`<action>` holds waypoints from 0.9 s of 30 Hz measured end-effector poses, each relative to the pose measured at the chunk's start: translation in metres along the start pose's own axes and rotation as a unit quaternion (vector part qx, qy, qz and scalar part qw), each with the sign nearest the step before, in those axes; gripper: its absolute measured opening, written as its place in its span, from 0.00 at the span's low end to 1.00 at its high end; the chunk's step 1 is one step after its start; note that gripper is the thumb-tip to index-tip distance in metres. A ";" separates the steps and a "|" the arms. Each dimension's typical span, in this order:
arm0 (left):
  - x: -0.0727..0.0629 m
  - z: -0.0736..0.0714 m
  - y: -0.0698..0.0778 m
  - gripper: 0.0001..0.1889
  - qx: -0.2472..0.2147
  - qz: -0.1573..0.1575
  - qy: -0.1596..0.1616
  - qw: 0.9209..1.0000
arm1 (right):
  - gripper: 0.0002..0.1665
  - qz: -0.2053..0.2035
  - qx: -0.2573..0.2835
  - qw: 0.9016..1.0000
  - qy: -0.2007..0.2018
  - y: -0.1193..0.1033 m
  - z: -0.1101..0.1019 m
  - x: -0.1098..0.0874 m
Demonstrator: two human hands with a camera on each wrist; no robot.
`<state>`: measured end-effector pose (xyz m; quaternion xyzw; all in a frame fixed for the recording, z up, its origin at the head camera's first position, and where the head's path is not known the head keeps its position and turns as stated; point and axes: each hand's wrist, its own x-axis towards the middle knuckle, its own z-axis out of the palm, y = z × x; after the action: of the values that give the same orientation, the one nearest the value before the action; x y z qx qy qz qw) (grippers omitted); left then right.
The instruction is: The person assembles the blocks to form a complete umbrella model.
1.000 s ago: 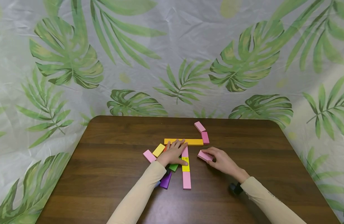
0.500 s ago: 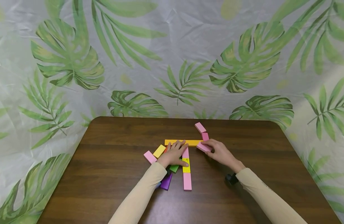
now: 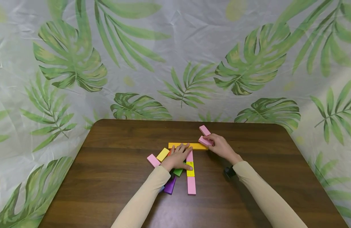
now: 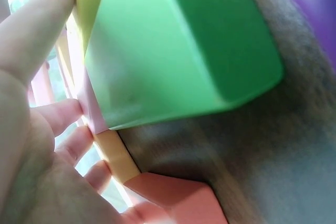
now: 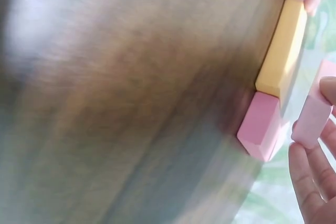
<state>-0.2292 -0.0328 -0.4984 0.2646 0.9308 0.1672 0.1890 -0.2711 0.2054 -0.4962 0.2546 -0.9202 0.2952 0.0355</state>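
Note:
My right hand (image 3: 221, 148) pinches a light pink block (image 3: 205, 141) between thumb and fingers, over the right end of a long orange block (image 3: 198, 146). In the right wrist view this pink block (image 5: 311, 119) is off the table, apart from a darker pink block (image 5: 260, 124) that adjoins the orange one. My left hand (image 3: 177, 159) rests with spread, fairly straight fingers across the blocks. Its fingertips lie by the orange block and its thumb reaches onto a yellow block (image 3: 190, 172). Under its palm sit a green block (image 4: 152, 51) and a red-orange block (image 4: 184, 195), partly hidden.
Another light pink block (image 3: 204, 130) lies at the back, beyond the held one. A pink block (image 3: 191, 186) ends the column nearest the person. Left of the left hand are pink (image 3: 153, 160) and pale yellow (image 3: 162, 154) blocks; a purple block (image 3: 170, 185) lies below.
My right hand has carried the light pink block away from the person, from beside the column to over the orange block's right end. The left hand stays in place.

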 end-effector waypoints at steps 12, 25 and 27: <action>0.000 0.000 0.000 0.47 -0.004 0.001 -0.001 1.000 | 0.22 0.047 -0.007 0.999 -0.018 0.003 0.004 0.029; 0.000 0.000 0.000 0.47 0.003 -0.003 -0.006 1.000 | 0.21 0.064 -0.033 0.996 -0.044 -0.002 0.016 0.056; 0.000 -0.001 0.001 0.47 0.004 -0.004 -0.007 1.000 | 0.21 0.064 -0.037 0.996 -0.052 -0.003 0.019 0.059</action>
<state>-0.2293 -0.0323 -0.4976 0.2629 0.9312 0.1605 0.1951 -0.3195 0.1665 -0.4976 0.2088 -0.9455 0.2490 -0.0221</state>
